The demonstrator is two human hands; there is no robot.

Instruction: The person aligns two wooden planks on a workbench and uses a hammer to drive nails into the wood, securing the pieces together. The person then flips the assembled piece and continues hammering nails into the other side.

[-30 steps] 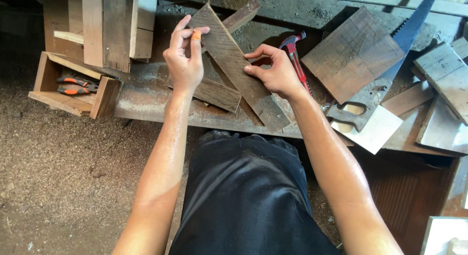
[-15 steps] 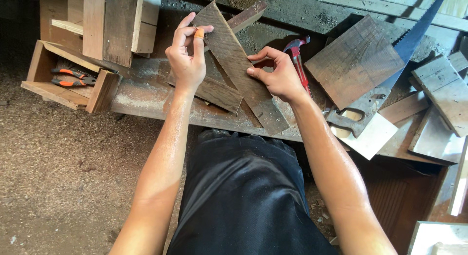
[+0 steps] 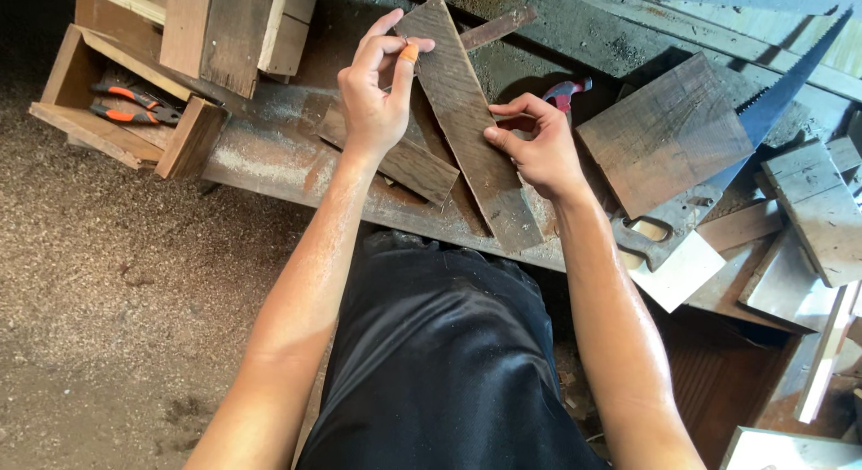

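Far left, a shallow open wooden box [image 3: 81, 111] is sitting on the sawdust-covered workbench [image 3: 269, 160], holding orange-handled pliers [image 3: 135, 104]; squared timber offcuts [image 3: 229, 30] are stacked just behind it. My left hand [image 3: 373, 102] is pinching a small orange pencil stub [image 3: 409, 52] between thumb and forefinger, its tip touching the upper left edge of a long, narrow plank [image 3: 467, 120] of dark, rough-grained wood. That plank is lying diagonally on the bench, crossing over a shorter dark board [image 3: 404, 160]. My right hand [image 3: 539, 147] is curling loosely against the plank's right edge, fingertips pressing it steady rather than gripping around it. Behind that hand a red-handled tool [image 3: 564, 91] is peeking out, possibly a hammer, though most of it is hidden. Further right, a broad square dark board [image 3: 664, 133] is resting partly over a handsaw [image 3: 763, 102] with a toothed blade, beside pale scraps [image 3: 678, 272] and grey weathered slats [image 3: 817, 210]. Compared with half a second ago, both hands are keeping the same hold; the box and pliers are now appearing a little lower in the view, so my head is shifting slightly.
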